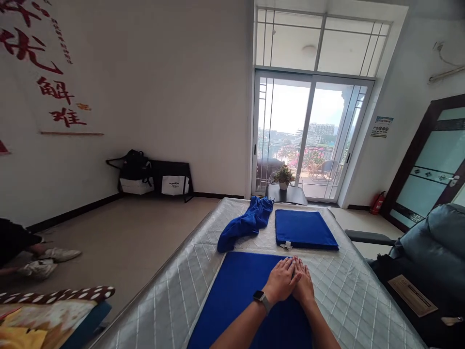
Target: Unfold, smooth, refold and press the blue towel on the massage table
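A flat blue cloth [240, 295] lies spread on the quilted silver mattress [174, 291] in front of me. My left hand [281, 280], with a watch on its wrist, rests flat on the cloth near its far right corner. Close against it lies my right hand [304, 285], also flat, its fingers stretched forward along the cloth's right edge. Neither hand grips anything. Beyond them sits a neatly folded blue cloth [305, 228] with a white tag [286, 245]. A crumpled blue cloth [247, 223] lies to its left.
A potted plant [284, 177] stands on a dark chair [290, 195] past the mattress's far end. At right is a dark armchair [443, 242] with a brown card on it. A person's shoes [61, 254] show at left, near a patterned blanket [47, 320].
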`<state>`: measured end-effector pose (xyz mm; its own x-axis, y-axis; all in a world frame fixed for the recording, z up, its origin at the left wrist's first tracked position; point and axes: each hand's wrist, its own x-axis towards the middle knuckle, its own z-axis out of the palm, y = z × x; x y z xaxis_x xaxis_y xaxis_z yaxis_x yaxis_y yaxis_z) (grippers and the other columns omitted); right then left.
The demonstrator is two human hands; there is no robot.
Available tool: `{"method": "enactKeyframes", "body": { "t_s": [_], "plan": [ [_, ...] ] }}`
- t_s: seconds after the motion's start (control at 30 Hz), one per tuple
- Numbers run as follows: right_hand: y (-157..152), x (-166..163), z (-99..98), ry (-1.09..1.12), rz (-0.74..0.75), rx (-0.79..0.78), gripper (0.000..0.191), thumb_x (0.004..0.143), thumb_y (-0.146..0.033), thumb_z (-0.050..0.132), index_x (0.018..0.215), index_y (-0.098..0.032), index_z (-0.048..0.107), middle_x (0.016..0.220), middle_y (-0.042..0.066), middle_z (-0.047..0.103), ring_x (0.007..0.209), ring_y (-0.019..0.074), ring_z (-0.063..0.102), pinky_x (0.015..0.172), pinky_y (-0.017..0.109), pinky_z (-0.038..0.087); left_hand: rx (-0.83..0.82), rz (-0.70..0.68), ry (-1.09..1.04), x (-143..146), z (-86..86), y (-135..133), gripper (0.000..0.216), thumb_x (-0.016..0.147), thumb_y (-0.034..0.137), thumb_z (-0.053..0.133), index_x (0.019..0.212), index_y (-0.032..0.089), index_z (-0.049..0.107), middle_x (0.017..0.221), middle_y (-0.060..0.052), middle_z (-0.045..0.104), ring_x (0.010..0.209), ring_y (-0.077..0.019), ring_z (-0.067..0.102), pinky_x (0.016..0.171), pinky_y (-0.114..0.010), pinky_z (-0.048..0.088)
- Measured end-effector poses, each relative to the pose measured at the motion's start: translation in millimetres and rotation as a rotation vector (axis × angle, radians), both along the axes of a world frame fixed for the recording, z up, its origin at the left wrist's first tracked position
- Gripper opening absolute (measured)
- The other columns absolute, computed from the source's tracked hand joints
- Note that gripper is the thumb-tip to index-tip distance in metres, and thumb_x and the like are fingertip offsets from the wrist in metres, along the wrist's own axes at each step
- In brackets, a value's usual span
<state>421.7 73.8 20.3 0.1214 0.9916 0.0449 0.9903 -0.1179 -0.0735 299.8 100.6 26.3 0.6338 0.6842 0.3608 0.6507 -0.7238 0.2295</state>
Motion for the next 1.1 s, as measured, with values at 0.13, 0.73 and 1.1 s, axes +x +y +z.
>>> {"method": "enactKeyframes", "body": {
  "t_s": [0.13, 0.73, 1.1],
  "plan": [
    [3, 0, -3.6, 0.017, -0.014, 0.013, 0.062, 0.097, -0.021, 0.025, 0.159, -0.015, 0.026, 0.167, 0.005, 0.018, 0.154, 0.0203, 0.014, 0.124, 0.04, 0.008, -0.004, 0.074, 0.024, 4, -9.0, 9, 0.06, 0.105, 0.049, 0.021, 0.152, 0.018, 0.042, 0.155, -0.011, 0.05, 0.145, -0.0218, 0.042, 0.119, -0.043, 0.037],
    [5, -2, 1.3, 0.079, -0.056, 0.014, 0.063, 0.102, -0.036, 0.017, 0.16, -0.012, 0.02, 0.166, 0.005, 0.02, 0.154, 0.0174, 0.015, 0.124, 0.038, 0.008, -0.007, 0.492, 0.044, -194, -33.8, 55, 0.079, 0.099, 0.065, 0.02, 0.152, 0.011, 0.042, 0.154, -0.016, 0.05, 0.148, -0.0298, 0.038, 0.121, -0.051, 0.031],
    [-13, -11, 20.2, 0.03, -0.055, 0.025, 0.062, 0.102, -0.033, 0.018, 0.159, -0.012, 0.024, 0.166, 0.005, 0.021, 0.154, 0.0189, 0.015, 0.124, 0.039, 0.008, -0.002, 0.518, 0.005, -189, -27.3, 50, 0.081, 0.099, 0.065, 0.019, 0.15, 0.008, 0.043, 0.155, -0.018, 0.048, 0.148, -0.0298, 0.038, 0.121, -0.049, 0.031]
  ]
}}
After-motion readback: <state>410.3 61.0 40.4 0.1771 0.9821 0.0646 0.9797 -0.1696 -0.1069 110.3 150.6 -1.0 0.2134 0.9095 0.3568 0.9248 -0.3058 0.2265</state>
